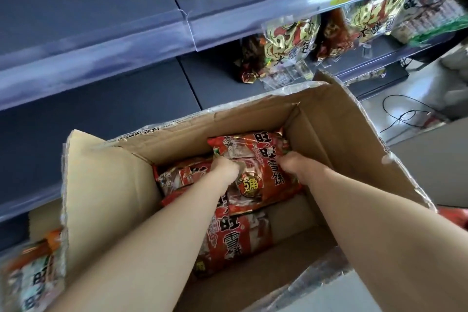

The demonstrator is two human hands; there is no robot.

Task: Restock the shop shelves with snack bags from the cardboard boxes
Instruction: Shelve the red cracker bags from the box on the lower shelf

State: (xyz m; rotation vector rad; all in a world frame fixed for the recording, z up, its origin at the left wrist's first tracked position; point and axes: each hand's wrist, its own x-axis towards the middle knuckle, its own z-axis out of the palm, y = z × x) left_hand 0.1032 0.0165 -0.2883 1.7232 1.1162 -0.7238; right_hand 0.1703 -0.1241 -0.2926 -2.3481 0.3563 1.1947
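Snack bag point(255, 167), both hands gripping, cardboard box point(329, 139)

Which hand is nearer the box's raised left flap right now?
Left. The left hand grips the top red snack bag on its side toward the raised left flap. The right hand holds the bag's opposite edge, farther from that flap.

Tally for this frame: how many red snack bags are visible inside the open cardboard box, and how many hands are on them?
Red bags in the box: 3 — top bag, left bag, lower bag
Hands on the top bag: 2 — left hand, right hand
Total: 5
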